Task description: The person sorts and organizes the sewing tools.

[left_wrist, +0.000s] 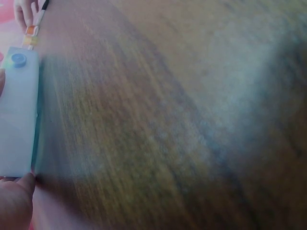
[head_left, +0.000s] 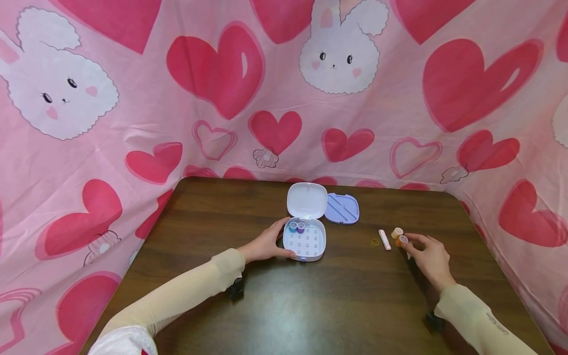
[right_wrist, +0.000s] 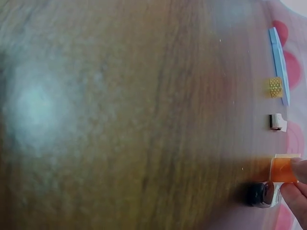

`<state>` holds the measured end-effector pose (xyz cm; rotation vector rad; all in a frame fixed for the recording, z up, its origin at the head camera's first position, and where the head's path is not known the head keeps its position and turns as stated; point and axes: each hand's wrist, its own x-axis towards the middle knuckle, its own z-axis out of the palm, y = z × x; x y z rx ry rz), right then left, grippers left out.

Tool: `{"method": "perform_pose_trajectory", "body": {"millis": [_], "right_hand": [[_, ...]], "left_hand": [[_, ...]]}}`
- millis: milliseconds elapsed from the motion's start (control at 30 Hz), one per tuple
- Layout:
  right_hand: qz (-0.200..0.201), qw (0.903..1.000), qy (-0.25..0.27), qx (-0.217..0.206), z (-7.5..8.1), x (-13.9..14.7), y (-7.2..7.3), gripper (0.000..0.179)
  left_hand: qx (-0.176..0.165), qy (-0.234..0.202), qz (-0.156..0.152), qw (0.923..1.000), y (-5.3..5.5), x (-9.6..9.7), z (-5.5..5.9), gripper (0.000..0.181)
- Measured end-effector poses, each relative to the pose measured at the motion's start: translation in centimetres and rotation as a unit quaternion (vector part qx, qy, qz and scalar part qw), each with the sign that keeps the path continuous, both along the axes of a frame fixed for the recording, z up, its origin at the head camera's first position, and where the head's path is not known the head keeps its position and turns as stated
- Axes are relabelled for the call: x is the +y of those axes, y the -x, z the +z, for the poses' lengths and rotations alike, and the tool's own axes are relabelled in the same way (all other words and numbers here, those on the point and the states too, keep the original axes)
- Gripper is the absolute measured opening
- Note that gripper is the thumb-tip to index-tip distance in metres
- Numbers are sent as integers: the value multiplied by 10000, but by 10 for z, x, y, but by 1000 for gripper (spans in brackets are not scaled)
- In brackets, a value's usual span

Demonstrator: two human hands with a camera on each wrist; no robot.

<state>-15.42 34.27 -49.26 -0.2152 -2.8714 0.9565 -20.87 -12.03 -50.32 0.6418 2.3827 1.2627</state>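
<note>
My left hand (head_left: 266, 242) holds the left side of an open white sewing case (head_left: 322, 241), thumb at its front and fingers near the hinge. In the left wrist view, fingertips meet both ends of its wall beside a blue latch button (left_wrist: 19, 60). Blue (head_left: 293, 227) and purple (head_left: 301, 228) thread spools stand in the back-left of the pegged base. At the right, my right hand (head_left: 428, 259) pinches an orange thread spool (head_left: 402, 241) between thumb and fingers. A cream spool (head_left: 397, 232) is right behind it. In the right wrist view, a dark spool-like piece (right_wrist: 261, 194) lies by the fingertips.
A lilac tray (head_left: 341, 209) lies beside the case's raised lid (head_left: 306, 199). Between the case and the right hand are a small gold dotted thimble (right_wrist: 275, 87) and a narrow pink-and-white strip (head_left: 384, 239). A patterned cloth (head_left: 284, 74) hangs behind the brown table (head_left: 284, 305).
</note>
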Motion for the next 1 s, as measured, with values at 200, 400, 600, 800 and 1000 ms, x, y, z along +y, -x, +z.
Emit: {"method": "perform_pose_trajectory", "body": {"millis": [200, 400, 600, 800, 1000], "right_hand": [[-42, 10000, 68, -22, -1, 0, 0, 44], [-62, 9998, 156, -144, -2, 3, 1, 47], [-50, 9996, 96, 272, -5, 4, -2, 37], [87, 9964, 60, 836, -4, 2, -3, 31], [32, 9932, 98, 1158, -4, -2, -5, 25]], "left_hand": [[13, 20, 2, 10000, -1, 1, 1, 109], [48, -10, 1, 10000, -1, 1, 1, 109], [-23, -43, 27, 10000, -1, 0, 1, 109], [-17, -101, 10, 9999, 0, 1, 0, 108], [-25, -138, 9, 9999, 0, 1, 0, 107]]}}
